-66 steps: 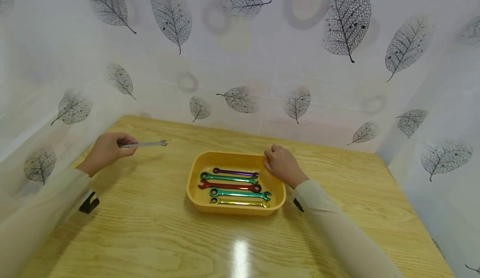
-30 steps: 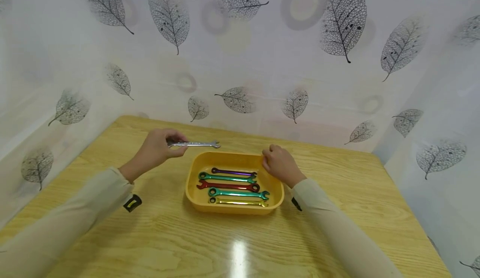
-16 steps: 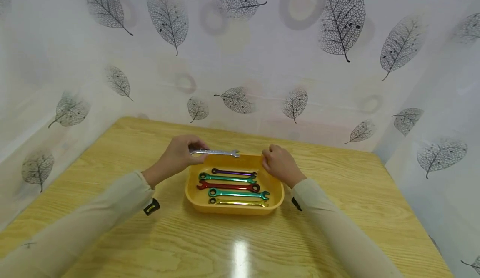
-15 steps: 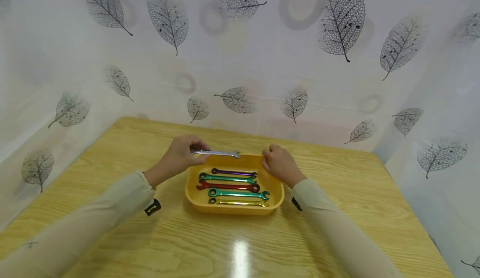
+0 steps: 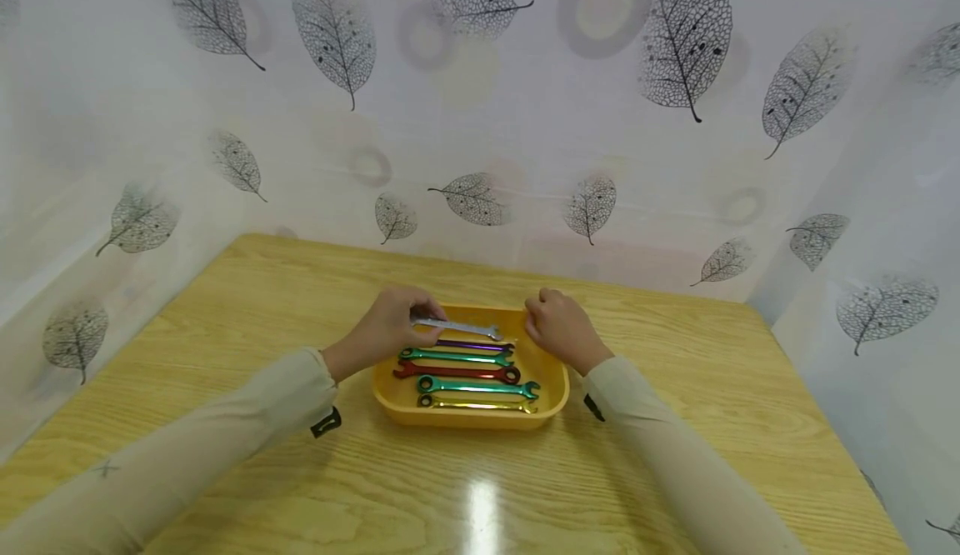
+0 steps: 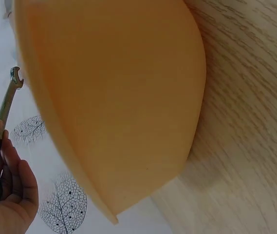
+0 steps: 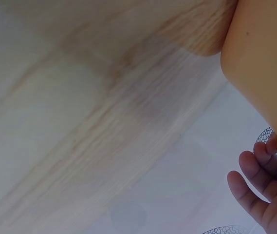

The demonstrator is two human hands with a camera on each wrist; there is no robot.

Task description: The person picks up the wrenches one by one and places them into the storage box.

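Note:
My left hand pinches a silver combination wrench by one end, over the back of a yellow plastic bin. The wrench's open end points right. In the left wrist view this wrench slants between thumb and fingers, outside the bin's wall in that view. My right hand grips the bin's back right rim; the right wrist view has its fingers at the rim. Inside lie a purple wrench, a red wrench, a yellow wrench and two green ones, roughly parallel.
The bin stands on a wood-grain table. Behind and at both sides hangs a pale curtain with a leaf print. Dark straps show under the sleeves.
My left hand has carried the silver wrench rightward from the table's left side, then lower over the bin's back. The right hand has stayed on the rim.

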